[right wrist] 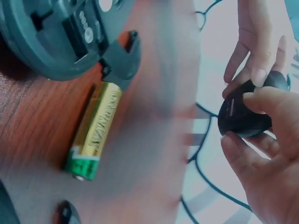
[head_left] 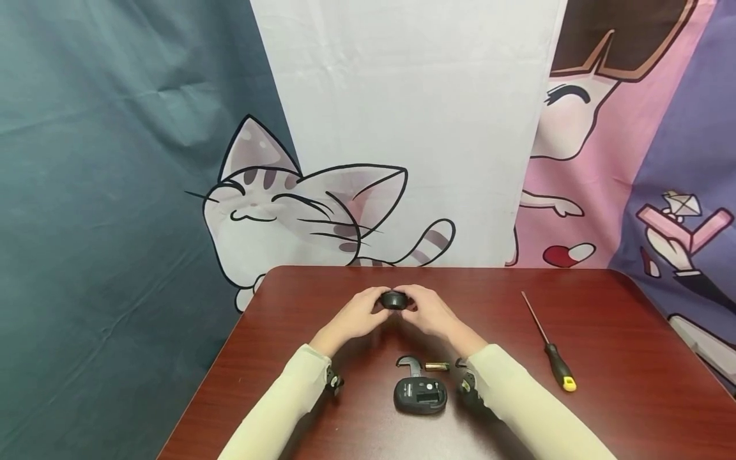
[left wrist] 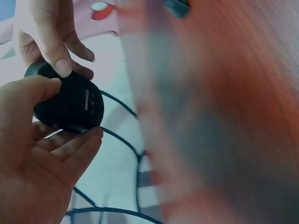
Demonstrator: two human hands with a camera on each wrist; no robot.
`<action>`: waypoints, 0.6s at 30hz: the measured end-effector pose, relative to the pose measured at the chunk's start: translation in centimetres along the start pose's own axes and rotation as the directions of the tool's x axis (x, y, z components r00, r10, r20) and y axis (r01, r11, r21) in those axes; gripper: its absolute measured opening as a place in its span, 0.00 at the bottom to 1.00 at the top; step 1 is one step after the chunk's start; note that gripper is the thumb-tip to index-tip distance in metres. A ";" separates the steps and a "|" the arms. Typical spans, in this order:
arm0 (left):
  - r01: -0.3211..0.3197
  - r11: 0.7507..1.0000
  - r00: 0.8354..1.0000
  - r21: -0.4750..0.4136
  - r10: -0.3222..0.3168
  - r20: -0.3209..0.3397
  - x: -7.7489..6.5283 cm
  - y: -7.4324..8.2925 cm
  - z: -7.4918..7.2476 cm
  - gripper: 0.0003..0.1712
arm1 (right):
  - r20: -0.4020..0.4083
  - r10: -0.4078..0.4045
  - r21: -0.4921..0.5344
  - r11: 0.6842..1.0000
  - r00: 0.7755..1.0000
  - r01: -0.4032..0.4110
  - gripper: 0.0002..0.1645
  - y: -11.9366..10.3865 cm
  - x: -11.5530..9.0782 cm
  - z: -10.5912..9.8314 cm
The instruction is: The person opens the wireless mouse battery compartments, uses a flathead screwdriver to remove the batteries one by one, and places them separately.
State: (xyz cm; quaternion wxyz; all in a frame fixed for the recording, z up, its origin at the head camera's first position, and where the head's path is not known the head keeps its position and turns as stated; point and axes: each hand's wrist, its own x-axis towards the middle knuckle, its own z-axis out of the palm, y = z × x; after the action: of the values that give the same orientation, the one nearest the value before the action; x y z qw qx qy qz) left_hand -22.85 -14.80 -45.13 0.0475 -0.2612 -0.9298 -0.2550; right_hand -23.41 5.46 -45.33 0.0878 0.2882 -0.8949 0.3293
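Observation:
Both hands hold up a black computer mouse (head_left: 393, 300) over the far part of the table. Its dark face with a small pale label shows in the left wrist view. My left hand (head_left: 363, 312) grips one side, thumb on the face and fingers beneath. From the other side my right hand (head_left: 428, 310) pinches it, its thumb also on the face. Nearer to me lies a second mouse (head_left: 420, 395), underside up, with its battery slot uncovered. A grey battery cover (head_left: 411, 365) and a gold-and-green battery (head_left: 437, 367) lie just beyond it.
On the right of the brown table (head_left: 276, 409) lies a screwdriver (head_left: 556, 364) with a black and yellow handle, its shaft pointing away. A curtain (head_left: 414, 115) with cartoon drawings hangs behind the far edge.

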 end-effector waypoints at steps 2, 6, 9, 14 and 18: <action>-0.022 0.999 1.000 -0.037 0.022 -0.017 -0.1 0.8 -0.5 0.25 | -0.035 -0.005 0.027 1.000 0.999 0.006 0.25 -0.4 -0.3 -0.9; -0.049 0.992 0.998 -0.117 0.046 -0.033 -0.4 2.5 -1.4 0.25 | -0.096 -0.026 0.071 0.997 0.995 0.033 0.22 -1.4 -1.2 -3.0; -0.071 0.983 0.997 -0.169 0.064 -0.050 -0.6 3.7 -2.1 0.25 | -0.139 -0.054 0.099 0.993 0.989 0.068 0.22 -2.2 -2.0 -4.5; -0.118 0.969 0.991 -0.215 0.100 -0.091 -1.1 5.9 -3.0 0.24 | -0.209 -0.114 0.129 0.981 0.971 0.143 0.22 -3.1 -3.3 -6.4; -0.143 0.958 0.985 -0.248 0.113 -0.132 -1.6 7.5 -3.2 0.24 | -0.245 -0.105 0.147 0.979 0.964 0.144 0.23 -3.8 -4.6 -7.5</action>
State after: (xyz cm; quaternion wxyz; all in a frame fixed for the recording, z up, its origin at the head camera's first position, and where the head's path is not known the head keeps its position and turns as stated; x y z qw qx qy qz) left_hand -17.77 -11.69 -39.32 0.0838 -0.3094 -0.8658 -0.3843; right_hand -17.69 10.02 -39.16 0.1903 0.3092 -0.8280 0.4273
